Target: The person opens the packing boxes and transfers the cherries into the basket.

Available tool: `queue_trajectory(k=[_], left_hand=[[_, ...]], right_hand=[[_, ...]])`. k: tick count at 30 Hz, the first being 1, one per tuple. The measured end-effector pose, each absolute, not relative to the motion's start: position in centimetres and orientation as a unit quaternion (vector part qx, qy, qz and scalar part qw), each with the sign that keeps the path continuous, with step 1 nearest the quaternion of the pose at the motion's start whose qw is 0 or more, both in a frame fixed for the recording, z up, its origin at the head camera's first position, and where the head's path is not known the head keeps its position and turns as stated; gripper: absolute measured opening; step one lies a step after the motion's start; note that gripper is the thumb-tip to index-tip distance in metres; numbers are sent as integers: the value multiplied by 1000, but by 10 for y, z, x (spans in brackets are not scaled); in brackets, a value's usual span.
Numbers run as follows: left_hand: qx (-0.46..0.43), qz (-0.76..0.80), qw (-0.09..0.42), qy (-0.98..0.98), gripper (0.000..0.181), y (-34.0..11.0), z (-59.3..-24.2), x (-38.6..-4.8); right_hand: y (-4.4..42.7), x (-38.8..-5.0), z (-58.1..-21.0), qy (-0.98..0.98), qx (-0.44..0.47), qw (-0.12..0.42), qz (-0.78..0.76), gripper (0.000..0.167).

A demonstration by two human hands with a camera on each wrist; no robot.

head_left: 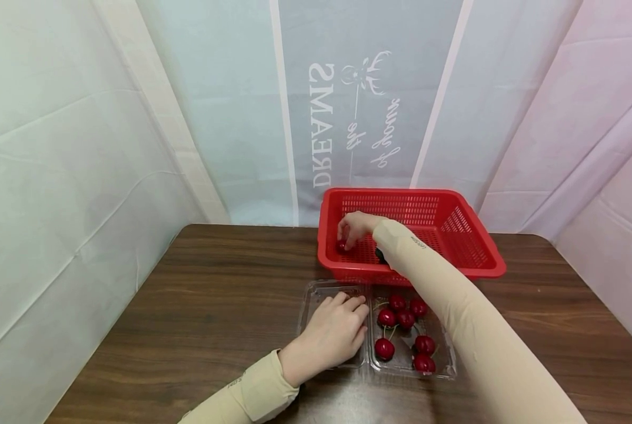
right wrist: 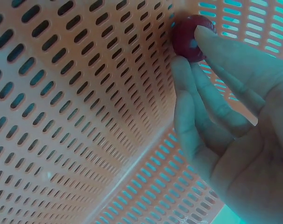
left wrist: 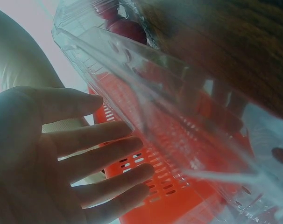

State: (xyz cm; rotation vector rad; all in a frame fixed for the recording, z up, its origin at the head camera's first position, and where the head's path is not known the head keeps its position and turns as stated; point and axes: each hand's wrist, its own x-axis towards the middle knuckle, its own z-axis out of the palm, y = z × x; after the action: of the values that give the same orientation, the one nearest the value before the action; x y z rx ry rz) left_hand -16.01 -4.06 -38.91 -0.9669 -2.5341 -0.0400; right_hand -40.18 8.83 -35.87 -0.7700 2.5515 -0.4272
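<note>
Inside the red basket [head_left: 464,235], near its left end, my right hand [head_left: 358,227] pinches a cherry [right wrist: 190,38] between thumb and fingertips. The right wrist view shows that cherry close to the slotted basket wall [right wrist: 85,93]. My left hand [head_left: 331,330] rests over the lid side of a clear plastic clamshell box [head_left: 308,303], fingers extended. In the left wrist view its fingers [left wrist: 104,140] are spread beside the transparent plastic. Several dark red cherries [head_left: 405,318], some with green stems, lie in the box's right half.
The basket stands at the back of a dark wood table [head_left: 215,294], just behind the clamshell box. A grey curtain [head_left: 348,35] with white lettering hangs behind the table. Pale cloth [head_left: 83,147] hangs on both sides.
</note>
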Motion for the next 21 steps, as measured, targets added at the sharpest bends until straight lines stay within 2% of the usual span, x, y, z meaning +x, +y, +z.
queue_trajectory(k=[21], left_hand=[[-347, -15, 206, -915, 21, -41, -388, -159]], right_hand=[[87, -399, -353, 926, -275, 214, -148, 29]])
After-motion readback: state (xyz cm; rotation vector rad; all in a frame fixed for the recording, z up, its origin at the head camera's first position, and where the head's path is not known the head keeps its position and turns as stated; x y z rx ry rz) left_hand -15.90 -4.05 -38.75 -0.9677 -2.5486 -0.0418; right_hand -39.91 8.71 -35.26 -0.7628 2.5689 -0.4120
